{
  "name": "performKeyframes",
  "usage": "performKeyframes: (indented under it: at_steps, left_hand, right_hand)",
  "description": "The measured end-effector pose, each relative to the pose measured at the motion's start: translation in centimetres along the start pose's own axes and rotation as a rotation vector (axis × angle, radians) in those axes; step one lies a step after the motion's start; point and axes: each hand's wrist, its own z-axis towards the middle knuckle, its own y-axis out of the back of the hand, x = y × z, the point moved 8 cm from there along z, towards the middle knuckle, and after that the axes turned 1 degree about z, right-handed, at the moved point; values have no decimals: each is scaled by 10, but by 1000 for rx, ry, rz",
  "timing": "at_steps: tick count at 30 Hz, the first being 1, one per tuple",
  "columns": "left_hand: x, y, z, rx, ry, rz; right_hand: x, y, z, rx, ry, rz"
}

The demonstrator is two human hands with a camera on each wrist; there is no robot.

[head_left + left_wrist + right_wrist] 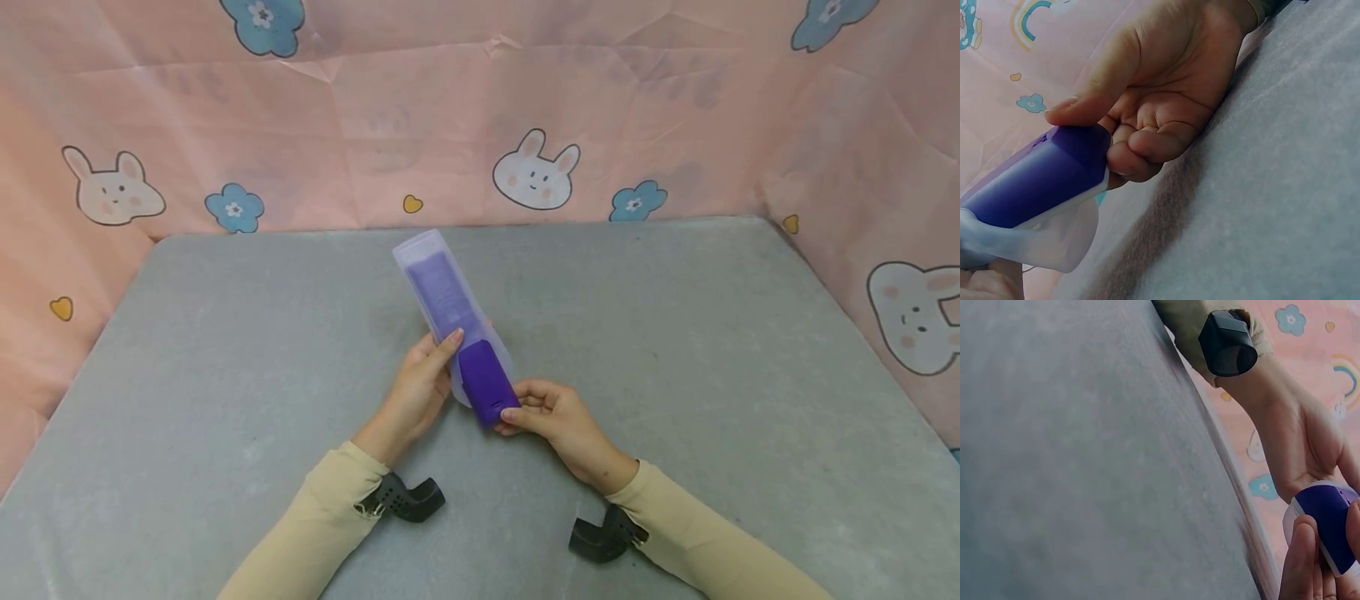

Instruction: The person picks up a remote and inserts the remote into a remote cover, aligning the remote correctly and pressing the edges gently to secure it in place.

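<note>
A long translucent sleeve (422,245) slants over the table, with a flat purple-and-white device (484,379) partly inside it. The device looks like a remote control, seen from its plain purple side; its other face is hidden. My left hand (415,385) grips the sleeve around its lower half, thumb on top and fingers underneath. At the bare lower end of the device, my right hand (561,423) pinches it between thumb and fingers. In the left wrist view, the white edge of the device (1035,172) shows outside the sleeve's mouth.
Under both hands lies a grey table (247,358). A pink curtain (420,100) printed with rabbits and flowers hangs behind it and at its sides. Each wrist wears a black camera mount (411,498) over a beige sleeve cuff.
</note>
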Motion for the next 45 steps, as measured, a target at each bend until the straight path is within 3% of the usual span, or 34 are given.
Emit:
performKeyframes:
  at_steps: [23, 45]
  left_hand:
    - [3, -12, -4, 70, -3, 73]
    - [13, -18, -5, 111, 40, 112]
  right_hand:
    - [-1, 9, -2, -124, -14, -34]
    - [1, 9, -5, -155, 27, -8]
